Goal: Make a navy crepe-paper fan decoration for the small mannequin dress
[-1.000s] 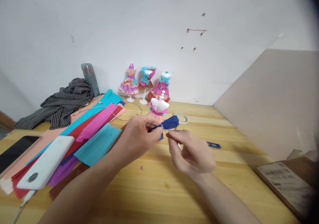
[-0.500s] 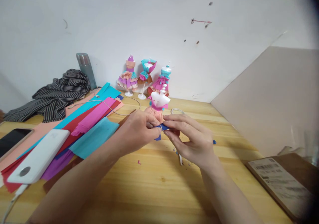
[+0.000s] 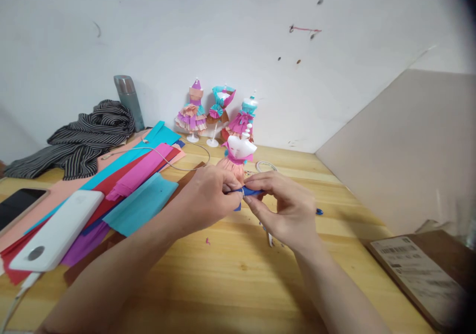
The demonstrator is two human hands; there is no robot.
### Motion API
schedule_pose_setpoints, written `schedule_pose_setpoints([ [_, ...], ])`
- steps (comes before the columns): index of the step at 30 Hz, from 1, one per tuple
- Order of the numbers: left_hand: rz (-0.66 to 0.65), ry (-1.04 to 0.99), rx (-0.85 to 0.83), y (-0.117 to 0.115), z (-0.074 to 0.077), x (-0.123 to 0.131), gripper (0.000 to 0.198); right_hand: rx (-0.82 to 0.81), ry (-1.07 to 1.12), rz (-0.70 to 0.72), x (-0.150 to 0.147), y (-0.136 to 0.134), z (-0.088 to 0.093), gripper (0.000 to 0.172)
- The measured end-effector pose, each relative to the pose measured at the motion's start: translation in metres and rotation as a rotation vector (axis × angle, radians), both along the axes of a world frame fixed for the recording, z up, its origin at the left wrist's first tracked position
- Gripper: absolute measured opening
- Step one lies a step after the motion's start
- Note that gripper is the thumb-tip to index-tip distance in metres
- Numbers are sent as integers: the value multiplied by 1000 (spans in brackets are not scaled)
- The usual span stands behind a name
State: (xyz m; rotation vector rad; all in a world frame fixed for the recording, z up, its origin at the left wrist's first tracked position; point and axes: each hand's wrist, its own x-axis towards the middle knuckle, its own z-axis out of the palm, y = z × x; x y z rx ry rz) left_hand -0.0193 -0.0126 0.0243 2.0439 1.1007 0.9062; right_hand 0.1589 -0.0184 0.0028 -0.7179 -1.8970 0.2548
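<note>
Both hands meet over the middle of the wooden table (image 3: 238,274), pinching a small folded piece of dark blue paper (image 3: 250,192). My left hand (image 3: 208,197) is closed on its left end. My right hand (image 3: 284,210) is closed on its right end, covering most of it. Just behind the hands stands a small white mannequin (image 3: 240,150) in a pink and peach paper skirt. Three dressed paper-dress mannequins (image 3: 219,113) stand by the wall.
Coloured crepe paper sheets (image 3: 137,185) lie at left under a white power bank (image 3: 55,232) with a cable. A phone (image 3: 17,205), a striped cloth (image 3: 82,143) and a grey flask (image 3: 128,101) sit further left. A cardboard package (image 3: 420,272) lies at right, blue scissors (image 3: 319,211) behind my right hand.
The blue paper was fanned out a second ago; my right hand has since closed over it, pressing it into a narrow folded strip between both hands.
</note>
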Motion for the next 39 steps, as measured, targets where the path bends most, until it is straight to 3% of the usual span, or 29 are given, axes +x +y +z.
schedule_pose_setpoints([
  [7,135,296,212,-17,7,13,20,-328,138,-19,-6,-3,-1,11],
  [12,66,526,585,-20,-3,18,22,-414,104,-60,-9,0,-4,12],
  [15,13,529,694,-14,-6,14,23,-489,99,-9,-6,1,-1,14],
  [18,-14,389,663,-6,-7,10,22,-595,117,138,4,2,8,10],
  [19,-28,338,636,-4,-7,9,23,-611,121,177,8,2,11,16],
  [23,-17,247,504,-1,-6,9,22,-577,62,217,25,2,18,41],
  [29,26,284,492,-3,-6,9,18,-419,-170,84,23,1,13,50],
  [31,42,308,538,-4,-6,9,19,-372,-148,41,19,1,10,42],
  [35,103,337,670,-8,-4,9,15,-324,-41,-9,12,2,8,5],
  [39,169,370,844,-12,-3,12,19,-282,19,-24,7,-1,10,5],
])
